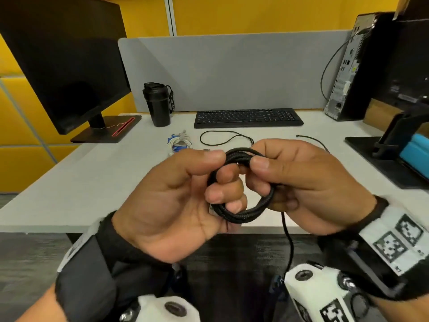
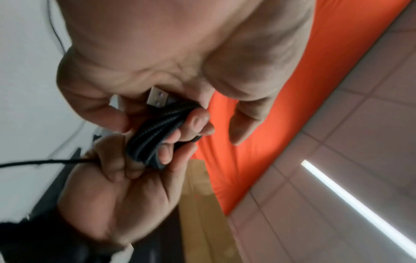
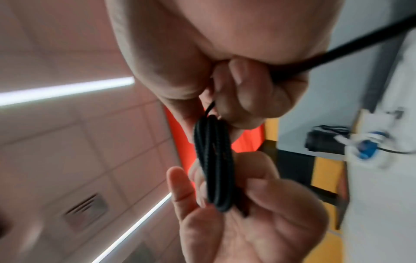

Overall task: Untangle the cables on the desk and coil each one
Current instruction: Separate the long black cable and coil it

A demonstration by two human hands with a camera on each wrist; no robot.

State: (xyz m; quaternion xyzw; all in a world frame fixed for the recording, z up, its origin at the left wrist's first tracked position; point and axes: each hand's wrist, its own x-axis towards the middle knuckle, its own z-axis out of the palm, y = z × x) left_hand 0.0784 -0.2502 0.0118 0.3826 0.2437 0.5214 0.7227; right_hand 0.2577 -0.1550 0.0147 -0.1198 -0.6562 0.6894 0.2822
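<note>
Black braided cable [image 1: 241,184], wound into a small coil, sits between our two hands above the near edge of the worktop [image 1: 97,182]. From the head view, our left hand [image 1: 183,201] has its fingers curled through the loop with the thumb on top, and our right hand [image 1: 306,182] pinches the coil's upper side, a loose tail hanging down from under it. A thin black cable [image 1: 222,138] and a white bundle [image 1: 180,142] lie farther back near the keyboard [image 1: 248,117]. In the left wrist view, the coil's strands [image 2: 153,135] cross the left grip, with a USB plug [image 2: 157,97] just beside the palm. In the right wrist view, the coil [image 3: 212,160] stands edge-on between both grips, each closed on it.
</note>
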